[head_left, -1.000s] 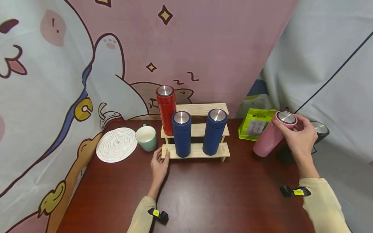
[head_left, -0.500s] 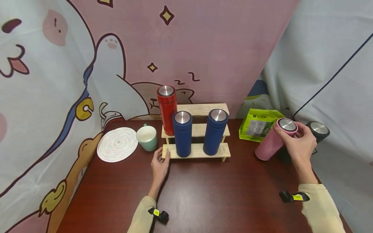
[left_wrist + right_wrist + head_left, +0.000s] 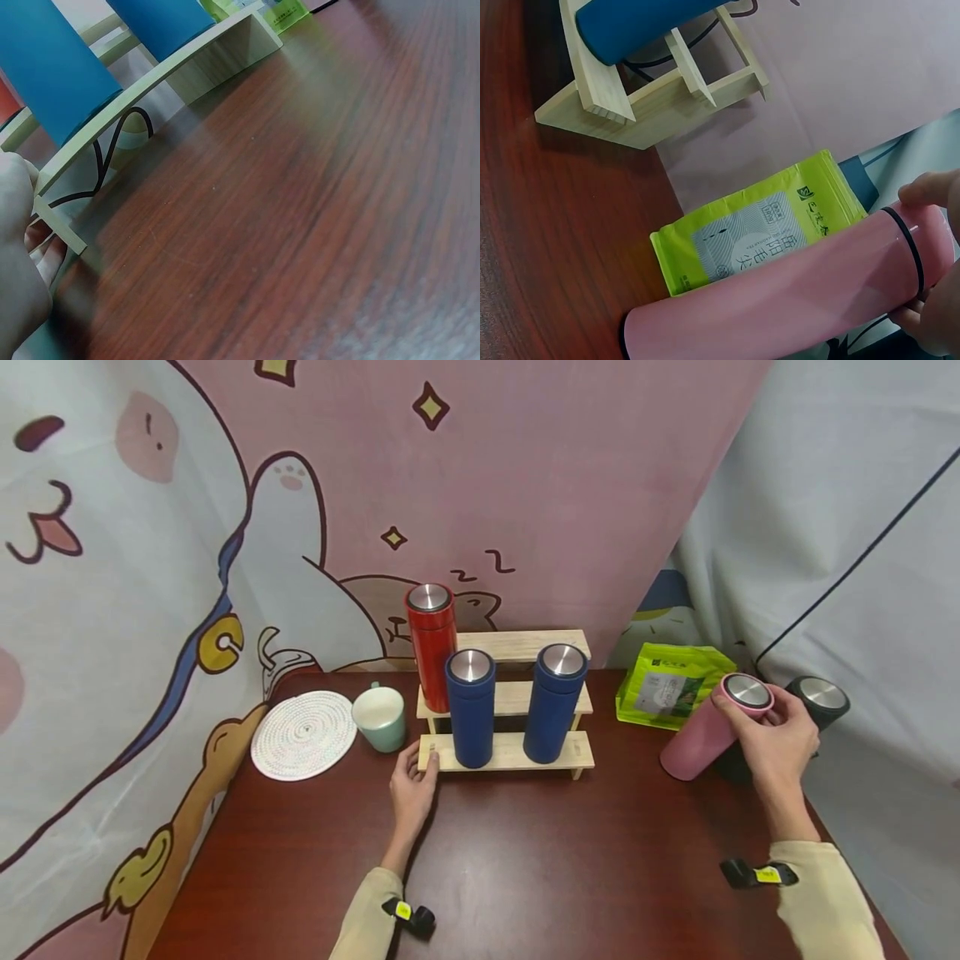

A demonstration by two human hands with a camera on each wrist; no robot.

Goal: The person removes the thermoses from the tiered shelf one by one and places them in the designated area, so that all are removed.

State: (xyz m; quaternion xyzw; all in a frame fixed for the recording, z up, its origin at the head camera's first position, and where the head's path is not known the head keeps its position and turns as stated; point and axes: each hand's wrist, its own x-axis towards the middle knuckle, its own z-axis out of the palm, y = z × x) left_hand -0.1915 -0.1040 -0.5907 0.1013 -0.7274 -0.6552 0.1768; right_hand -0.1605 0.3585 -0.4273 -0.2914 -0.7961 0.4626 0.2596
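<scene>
At the right of the head view, my right hand [image 3: 780, 743] grips a pink thermos bottle [image 3: 701, 739] around its top, just below the steel lid. The bottle leans, its base close over the table in front of a green pouch [image 3: 660, 685]. My left hand [image 3: 412, 789] pinches the lower left corner of a three-step wooden rack [image 3: 510, 752], thumb on top and fingers beneath in the left wrist view. Two blue thermos bottles [image 3: 472, 714] stand on the bottom step. A red thermos bottle [image 3: 432, 652] stands on the middle step at the left.
Behind my right hand is a dark thermos bottle [image 3: 821, 697], partly hidden. Left of the rack are a mint-green mug [image 3: 381, 722] and a round white woven mat [image 3: 303, 735]. Printed cloth [image 3: 600, 510] hangs behind the reddish-brown table [image 3: 570, 860].
My right hand has brought the pink bottle slightly toward me and to the right, uncovering more of the green pouch. My left hand stays on the rack corner.
</scene>
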